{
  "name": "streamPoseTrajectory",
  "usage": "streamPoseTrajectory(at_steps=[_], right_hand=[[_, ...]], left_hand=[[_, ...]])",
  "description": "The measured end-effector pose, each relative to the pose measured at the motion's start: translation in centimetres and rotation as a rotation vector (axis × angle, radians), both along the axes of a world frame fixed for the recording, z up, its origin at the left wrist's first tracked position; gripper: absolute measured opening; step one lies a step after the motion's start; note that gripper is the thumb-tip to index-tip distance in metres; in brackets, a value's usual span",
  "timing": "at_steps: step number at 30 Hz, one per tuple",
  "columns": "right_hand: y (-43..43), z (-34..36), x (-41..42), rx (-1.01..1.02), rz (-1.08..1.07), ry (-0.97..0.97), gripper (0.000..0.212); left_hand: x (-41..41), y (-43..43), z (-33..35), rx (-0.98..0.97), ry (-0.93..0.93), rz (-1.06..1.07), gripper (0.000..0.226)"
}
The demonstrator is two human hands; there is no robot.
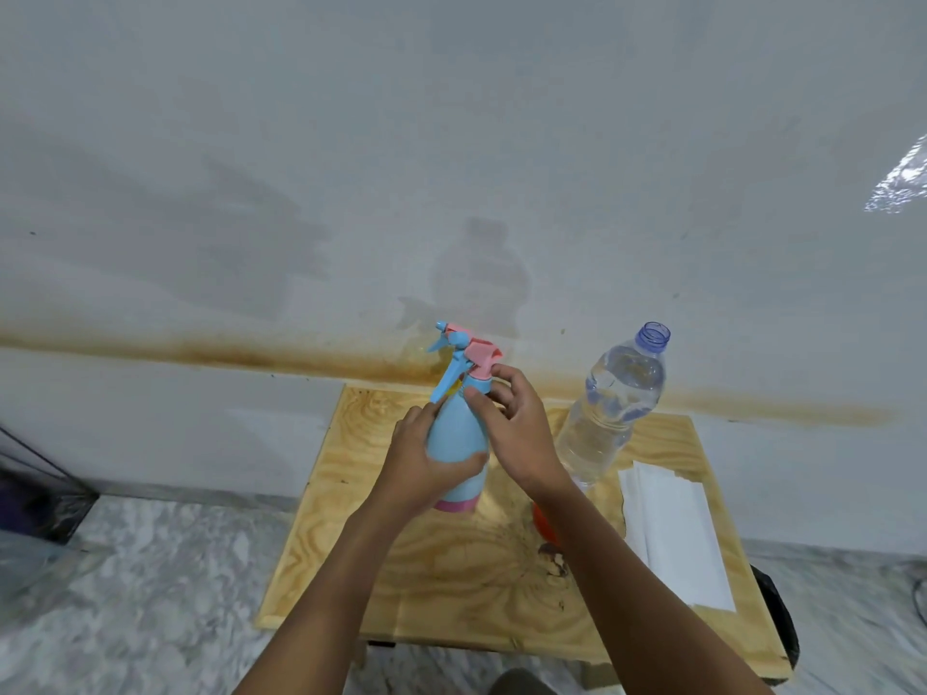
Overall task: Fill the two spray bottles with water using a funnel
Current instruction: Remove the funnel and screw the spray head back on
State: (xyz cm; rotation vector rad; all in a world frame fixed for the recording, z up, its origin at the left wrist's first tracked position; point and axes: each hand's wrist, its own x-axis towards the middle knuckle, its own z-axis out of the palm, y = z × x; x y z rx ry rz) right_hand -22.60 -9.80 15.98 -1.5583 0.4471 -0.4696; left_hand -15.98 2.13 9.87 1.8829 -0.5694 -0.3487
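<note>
A light blue spray bottle [457, 433] with a pink base and a pink and blue trigger head [469, 356] stands on the wooden table [441, 569]. My left hand [426, 464] grips its body from the left. My right hand [516, 428] pinches the pink collar under the trigger head. A second pink spray head [454, 336] shows just behind the first; the bottle below it is hidden. To the right stands a clear water bottle [609, 408] without a cap, mostly full. An orange object [543, 524], possibly the funnel, is partly hidden under my right forearm.
Folded white paper towels [674, 534] lie along the table's right side. The table stands against a white wall with a brown stain. Marble floor surrounds it, with dark objects at the far left [35, 489] and behind the table's right edge [775, 614].
</note>
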Motion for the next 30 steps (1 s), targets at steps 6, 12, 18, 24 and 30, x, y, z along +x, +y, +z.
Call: streamPoseTrajectory(at_steps=[6,12,18,24,30], right_hand=[[0.1,0.1,-0.1,-0.005,-0.031,-0.033,0.031],[0.0,0.6,-0.2,-0.152,-0.047,-0.033,0.031],[-0.2,0.9,-0.3,-0.190,-0.049,-0.018,0.035],[-1.1,1.5,-0.4,-0.094,-0.049,-0.075,0.018],[-1.1,2.0,-0.7,-0.091,-0.009,-0.086,0.020]], left_hand=[[-0.4,0.0,1.0,-0.111,0.020,-0.026,0.085],[-1.0,-0.3,1.4,-0.135,-0.023,-0.019,0.082],[-1.0,-0.3,2.0,-0.144,-0.044,-0.020,0.074],[-1.2,-0.2,2.7,-0.131,-0.074,-0.019,0.075],[-1.4,-0.3,3.7,-0.167,-0.071,-0.049,0.071]])
